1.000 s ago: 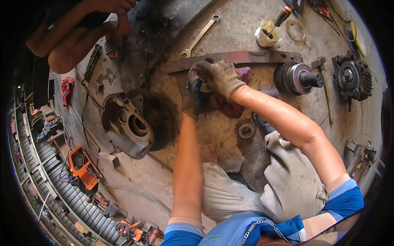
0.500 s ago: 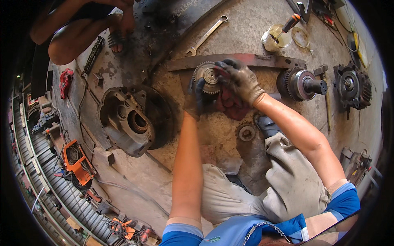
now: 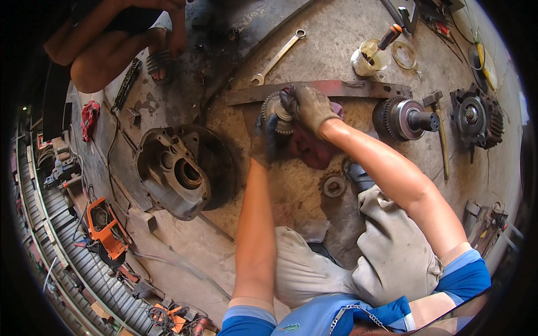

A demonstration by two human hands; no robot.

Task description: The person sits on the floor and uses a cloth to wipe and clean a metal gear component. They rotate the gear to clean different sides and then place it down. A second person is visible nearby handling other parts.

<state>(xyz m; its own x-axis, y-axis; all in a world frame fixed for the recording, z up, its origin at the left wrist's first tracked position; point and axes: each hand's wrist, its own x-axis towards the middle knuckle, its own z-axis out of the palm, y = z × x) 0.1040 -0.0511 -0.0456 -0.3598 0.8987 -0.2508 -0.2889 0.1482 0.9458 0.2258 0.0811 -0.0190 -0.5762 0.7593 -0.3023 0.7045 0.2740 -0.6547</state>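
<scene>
Grasping toothed gear [image 3: 273, 107] w/ L hand [image 3: 263, 138] fingers; R hand [image 3: 311, 106] fingers clenched on red cloth [image 3: 288, 90] at gear's top edge.

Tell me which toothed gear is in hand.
The metal gear in the left hand, with the right hand over its right side. The small gear lies apart, beside the shoe; the shaft-mounted gear sits untouched, left of the hammer.

Counted two gloved hands [image 3: 315, 109], one held gear [image 3: 273, 106], one smaller gear [image 3: 334, 191] and one geared shaft [image 3: 409, 119]. Tallied at least two red cloths [image 3: 310, 150], two metal housings [image 3: 182, 197], one wrench [image 3: 279, 57], one hammer [image 3: 443, 137], one curved bar [image 3: 367, 88], one white tub [image 3: 365, 68], one ring [image 3: 395, 54], one co-worker [image 3: 89, 73].
</scene>
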